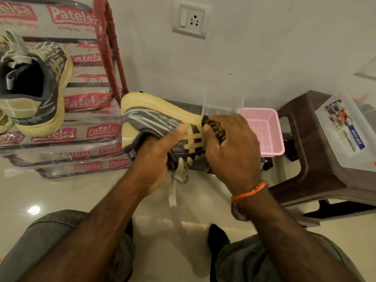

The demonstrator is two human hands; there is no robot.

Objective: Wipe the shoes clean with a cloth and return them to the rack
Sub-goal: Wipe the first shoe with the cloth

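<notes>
A grey sneaker with a yellow sole (154,117) is held on its side above the floor, sole turned away from me. My left hand (156,159) grips it at the collar, thumb lying along its side. My right hand (230,147) holds a dark bunched cloth (213,127) and presses it against the shoe's front near the sole edge. The laces hang loose below. A matching sneaker (36,86) stands on the plastic-wrapped rack (89,115) at the left.
The red rack frame (109,47) rises behind the held shoe. A pink mesh basket (264,131) sits on the floor to the right, beside a brown plastic stool (301,151) carrying a clear lidded box (350,131). My knees fill the bottom of the view.
</notes>
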